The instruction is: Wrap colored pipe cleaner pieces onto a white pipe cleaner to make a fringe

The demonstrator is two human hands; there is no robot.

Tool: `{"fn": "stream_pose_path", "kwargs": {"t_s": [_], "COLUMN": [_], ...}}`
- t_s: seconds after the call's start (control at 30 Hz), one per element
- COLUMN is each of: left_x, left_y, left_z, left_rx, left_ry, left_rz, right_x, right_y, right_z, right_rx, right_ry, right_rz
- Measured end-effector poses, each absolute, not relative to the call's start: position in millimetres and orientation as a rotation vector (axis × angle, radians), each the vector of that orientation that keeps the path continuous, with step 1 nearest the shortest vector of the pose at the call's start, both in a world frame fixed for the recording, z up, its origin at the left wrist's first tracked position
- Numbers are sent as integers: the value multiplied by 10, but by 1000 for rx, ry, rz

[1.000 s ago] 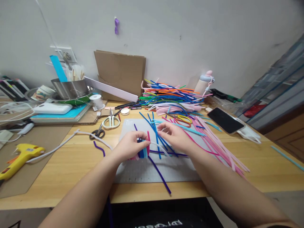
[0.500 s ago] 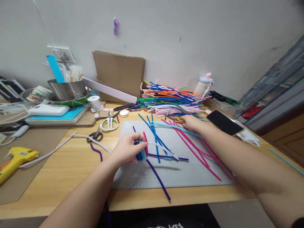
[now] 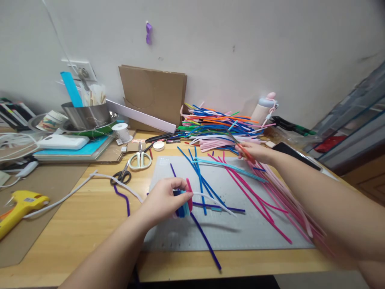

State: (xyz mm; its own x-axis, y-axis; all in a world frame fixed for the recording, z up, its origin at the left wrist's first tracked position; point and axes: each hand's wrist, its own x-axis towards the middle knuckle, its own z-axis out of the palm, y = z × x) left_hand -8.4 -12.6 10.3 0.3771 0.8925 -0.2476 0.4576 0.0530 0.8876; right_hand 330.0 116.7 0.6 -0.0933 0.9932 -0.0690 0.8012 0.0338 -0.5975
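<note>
Spreading across the foreground, a pale wooden table (image 3: 87, 228) stands against a grey wall (image 3: 210, 36) and carries a grey mat (image 3: 255, 237), the landmark for what follows. Behind the mat lies a heap of many-coloured fuzzy stems (image 3: 219, 124), with a sheet of cardboard (image 3: 153, 96) leaning on the wall to the heap's left and a pale bottle (image 3: 263, 110) to its right. Left of the mat are white-handled scissors (image 3: 140, 155), black-handled scissors (image 3: 122, 175) and, well apart, a yellow glue gun (image 3: 30, 198); farther back on that side stands a metal container (image 3: 87, 116) of sticks. Blue stems (image 3: 200, 176) cross each other on the middle of the mat, and pink stems (image 3: 249, 190) stretch over its right half, partly covered by the right forearm, which also hides part of a dark phone (image 3: 296, 154) beyond the mat's right side. Above the mat's left half, the left hand (image 3: 168, 196) pinches a small striped bundle (image 3: 182, 208) of blue, turquoise and pink between thumb and fingers; a white stem (image 3: 213, 198) reaches rightward from beside it. At the mat's back right edge, the right hand (image 3: 252, 152) is closed around orange-red-handled scissors (image 3: 246, 153), their blades towards the heap; blur hides how far these are parted.
</note>
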Motion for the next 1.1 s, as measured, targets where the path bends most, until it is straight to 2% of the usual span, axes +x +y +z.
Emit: {"fn": "stream_pose_path", "kwargs": {"t_s": [0.17,0.23,0.57,1.1], "left_x": [-77,-81,-97,-126], "left_y": [-137,-133,-127,-122], "left_z": [130,126,128,64], "left_rx": [1566,1553,1592,1669], "left_ry": [1210,1186,1141,1064], "left_rz": [487,482,483,379], "right_x": [3129,3021,2464,2267], "right_y": [921,815,84,193], "right_z": [98,104,297,211], "right_rx": [-1494,-1451,-1174,-811], "right_ry": [-1631,-1607,-2747,-2909], "right_rz": [1437,1493,531,497]}}
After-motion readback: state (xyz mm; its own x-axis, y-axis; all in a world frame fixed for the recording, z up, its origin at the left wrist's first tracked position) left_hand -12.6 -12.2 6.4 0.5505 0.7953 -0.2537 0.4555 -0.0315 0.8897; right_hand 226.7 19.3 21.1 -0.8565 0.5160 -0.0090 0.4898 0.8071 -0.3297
